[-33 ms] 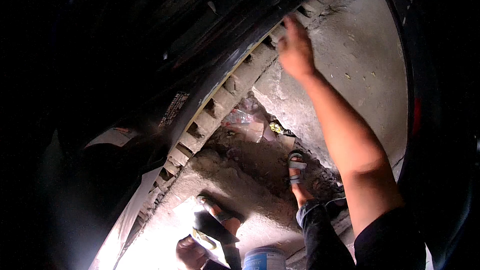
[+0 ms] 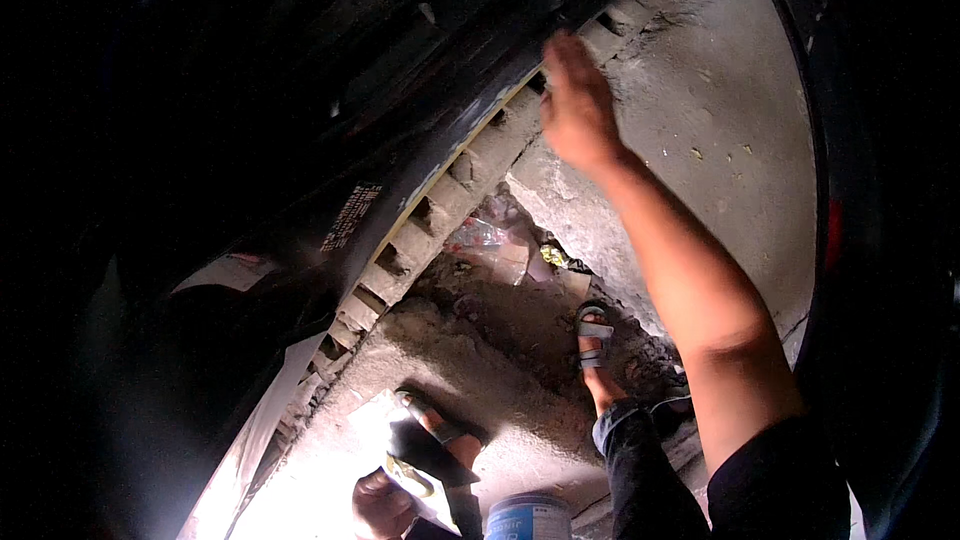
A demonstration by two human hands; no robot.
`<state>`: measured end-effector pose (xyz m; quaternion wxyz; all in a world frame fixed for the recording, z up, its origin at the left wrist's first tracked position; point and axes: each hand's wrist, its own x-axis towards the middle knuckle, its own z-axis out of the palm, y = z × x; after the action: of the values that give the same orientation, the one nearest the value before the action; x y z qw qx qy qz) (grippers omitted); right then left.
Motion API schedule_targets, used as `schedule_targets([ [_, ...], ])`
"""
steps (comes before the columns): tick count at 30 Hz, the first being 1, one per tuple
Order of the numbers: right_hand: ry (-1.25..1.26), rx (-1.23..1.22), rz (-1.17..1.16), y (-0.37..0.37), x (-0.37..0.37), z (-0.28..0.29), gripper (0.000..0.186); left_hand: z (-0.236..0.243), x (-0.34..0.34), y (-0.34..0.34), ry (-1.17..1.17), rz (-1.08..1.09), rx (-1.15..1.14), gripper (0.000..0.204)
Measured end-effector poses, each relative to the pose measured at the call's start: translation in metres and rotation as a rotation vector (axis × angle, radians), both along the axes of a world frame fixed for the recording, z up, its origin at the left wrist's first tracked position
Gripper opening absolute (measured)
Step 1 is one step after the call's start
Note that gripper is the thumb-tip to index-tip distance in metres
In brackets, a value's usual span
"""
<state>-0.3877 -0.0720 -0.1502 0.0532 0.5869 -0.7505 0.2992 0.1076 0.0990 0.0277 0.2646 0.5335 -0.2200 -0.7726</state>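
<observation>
My right hand (image 2: 578, 105) reaches up along the lower edge of a dark, glossy panel (image 2: 430, 155), which looks like a vehicle's body. Its fingers are stretched out at a pale yellowish strip (image 2: 440, 180) that runs along that edge. Motion blurs the fingertips, and I see no tool in them. Low in the view, my left hand (image 2: 382, 505) grips a flat white board (image 2: 432, 508) with a yellowish smear (image 2: 412, 478) on it. Strong glare washes out the area beside the board.
Below the panel runs a notched concrete edge (image 2: 465, 170). Between concrete slabs lies a dirt hollow with plastic litter (image 2: 480, 235) and a yellow wrapper (image 2: 553, 256). My sandalled feet (image 2: 594, 335) straddle it. A tub with a blue label (image 2: 528, 518) stands at the bottom. A pale sheet (image 2: 265, 420) hangs lower left.
My right hand has slid slightly left and down along the panel's edge, and its fingers look straighter. My left hand and the board stay put.
</observation>
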Motion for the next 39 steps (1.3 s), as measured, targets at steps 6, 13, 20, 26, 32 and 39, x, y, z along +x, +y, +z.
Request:
schedule_targets([
  [6,-0.041,0.172,0.268,0.025,0.152,0.017,0.057,0.017,-0.04,-0.01,0.077,0.06,0.04,0.029],
  [13,-0.184,0.167,0.776,0.066,0.228,0.036,0.053,0.02,-0.062,-0.016,0.193,0.066,0.065,0.029],
  [20,-2.315,0.581,0.536,0.156,0.216,0.07,0.052,0.016,-0.079,-0.012,0.336,0.089,0.067,0.034],
  [26,-2.823,0.173,0.341,0.175,0.22,0.13,0.055,0.011,-0.107,-0.005,0.442,0.145,0.064,0.039],
  [32,-1.078,0.226,0.252,0.178,0.146,0.164,0.049,0.012,-0.11,-0.013,0.39,0.323,-0.009,0.038],
  [39,-0.519,0.379,0.473,0.193,0.166,0.21,0.036,0.012,-0.113,-0.01,0.208,0.362,-0.09,0.039],
])
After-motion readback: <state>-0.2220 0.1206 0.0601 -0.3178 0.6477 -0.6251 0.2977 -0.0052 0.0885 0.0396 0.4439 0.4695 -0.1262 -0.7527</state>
